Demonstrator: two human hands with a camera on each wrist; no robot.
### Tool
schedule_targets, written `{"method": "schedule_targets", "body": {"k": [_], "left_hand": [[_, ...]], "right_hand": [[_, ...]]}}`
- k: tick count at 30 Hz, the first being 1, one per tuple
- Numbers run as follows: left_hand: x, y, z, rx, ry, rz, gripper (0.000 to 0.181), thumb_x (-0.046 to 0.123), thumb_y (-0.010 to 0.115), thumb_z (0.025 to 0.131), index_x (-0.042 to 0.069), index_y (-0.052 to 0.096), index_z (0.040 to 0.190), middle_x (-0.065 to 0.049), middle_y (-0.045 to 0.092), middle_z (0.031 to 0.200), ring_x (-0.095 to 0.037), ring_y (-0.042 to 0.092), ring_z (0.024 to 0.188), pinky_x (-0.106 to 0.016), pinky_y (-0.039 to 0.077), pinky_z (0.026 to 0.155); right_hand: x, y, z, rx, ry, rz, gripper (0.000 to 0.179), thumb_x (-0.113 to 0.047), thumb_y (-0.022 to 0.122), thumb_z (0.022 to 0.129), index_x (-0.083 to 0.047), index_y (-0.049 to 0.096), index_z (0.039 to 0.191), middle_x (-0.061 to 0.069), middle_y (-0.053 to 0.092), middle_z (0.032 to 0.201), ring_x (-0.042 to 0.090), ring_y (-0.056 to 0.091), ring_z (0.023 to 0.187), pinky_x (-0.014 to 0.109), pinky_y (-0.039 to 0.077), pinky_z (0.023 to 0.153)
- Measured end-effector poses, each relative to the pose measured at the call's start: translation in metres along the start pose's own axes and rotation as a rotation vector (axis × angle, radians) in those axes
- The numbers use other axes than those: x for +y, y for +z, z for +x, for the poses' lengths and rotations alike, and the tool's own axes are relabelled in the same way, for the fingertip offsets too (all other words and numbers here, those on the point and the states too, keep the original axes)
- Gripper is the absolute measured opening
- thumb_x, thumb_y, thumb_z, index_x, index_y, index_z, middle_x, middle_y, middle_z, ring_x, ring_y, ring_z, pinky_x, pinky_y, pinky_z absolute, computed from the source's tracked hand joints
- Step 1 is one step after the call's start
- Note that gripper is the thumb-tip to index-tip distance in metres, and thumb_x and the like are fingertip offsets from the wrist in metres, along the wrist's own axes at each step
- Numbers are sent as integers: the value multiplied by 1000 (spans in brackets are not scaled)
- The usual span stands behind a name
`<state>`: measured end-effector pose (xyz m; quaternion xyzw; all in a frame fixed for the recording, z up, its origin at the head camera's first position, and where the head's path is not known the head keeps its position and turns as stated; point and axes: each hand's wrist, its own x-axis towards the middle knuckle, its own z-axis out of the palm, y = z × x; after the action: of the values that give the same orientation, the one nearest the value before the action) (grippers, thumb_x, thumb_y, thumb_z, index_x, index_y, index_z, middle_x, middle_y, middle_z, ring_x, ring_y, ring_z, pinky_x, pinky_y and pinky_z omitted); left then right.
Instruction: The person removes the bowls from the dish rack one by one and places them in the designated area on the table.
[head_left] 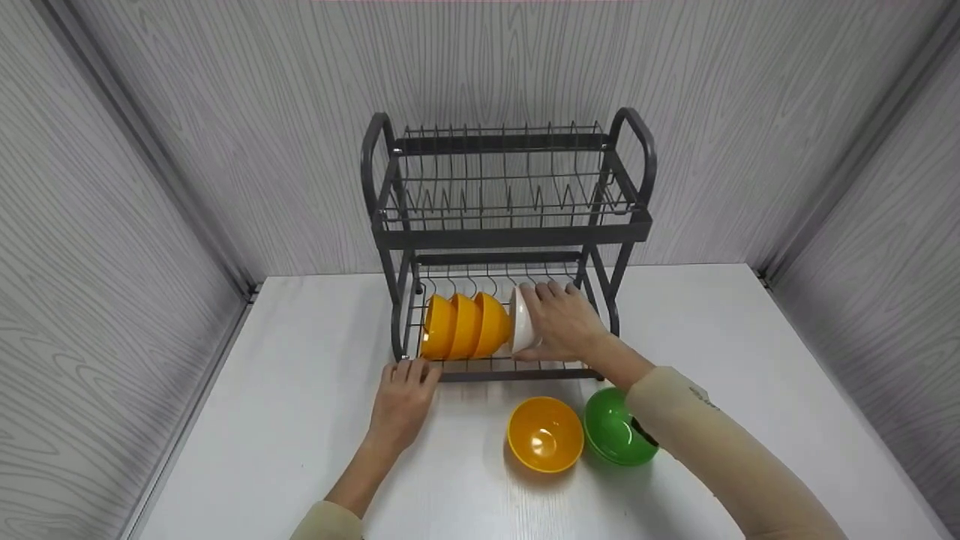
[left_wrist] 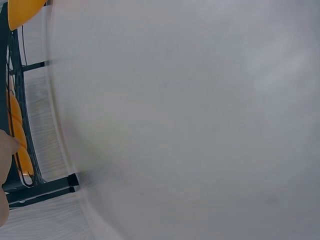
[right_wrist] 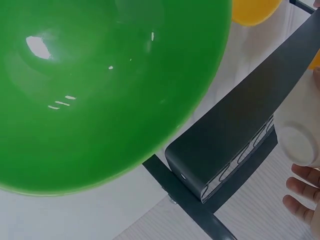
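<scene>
My R hand (head_left: pixel 562 326) grips the white bowl (head_left: pixel 522 324), round-footed, on its side at 3 o'clock of orange bowls (head_left: pixel 466 328), lower rack (head_left: pixel 514 238) tier. L hand (head_left: pixel 403 405)'s at rack's 7 o'clock; can't tell its grip.

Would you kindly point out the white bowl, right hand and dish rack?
White bowl (head_left: pixel 523 328), head view: outer side.
Right hand (head_left: pixel 564 322), head view: back of the hand.
Dish rack (head_left: pixel 514 238), head view: upper tier's front bar.

White worktop (head_left: pixel 300 420), bearing a dark two-tier dish rack (head_left: pixel 514 238). Directly on the surface, in front of the rack, sit a single yellow bowl (head_left: pixel 546 435) and, just beside it, a green bowl (head_left: pixel 611 427). The lower tier (head_left: pixel 495 375) carries three yellow bowls (head_left: pixel 465 326) on edge.
</scene>
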<state>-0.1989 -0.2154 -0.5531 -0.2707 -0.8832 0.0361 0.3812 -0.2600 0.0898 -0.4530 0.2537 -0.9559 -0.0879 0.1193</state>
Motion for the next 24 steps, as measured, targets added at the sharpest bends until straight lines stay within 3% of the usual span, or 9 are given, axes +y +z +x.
{"method": "schedule_targets", "body": {"k": [14,24], "left_hand": [[0,-1,0,-3,2,3,24,-2,72,89,10,67,109,-10,64,104,-28,61,93,-39,52,77],[0,-3,0,-4,-6,14,26,3,79,88,11,68,110,-9,63,105,-27,61,94,-38,54,78]], "right_hand": [[10,-1,-14,74,5,67,119,-87,72,70,-5,41,151,21,67,130,38,63,119,49,59,99],[14,-8,-22,109,-4,120,116,-81,78,70,-5,43,150,21,68,129,40,65,119,52,60,97]]}}
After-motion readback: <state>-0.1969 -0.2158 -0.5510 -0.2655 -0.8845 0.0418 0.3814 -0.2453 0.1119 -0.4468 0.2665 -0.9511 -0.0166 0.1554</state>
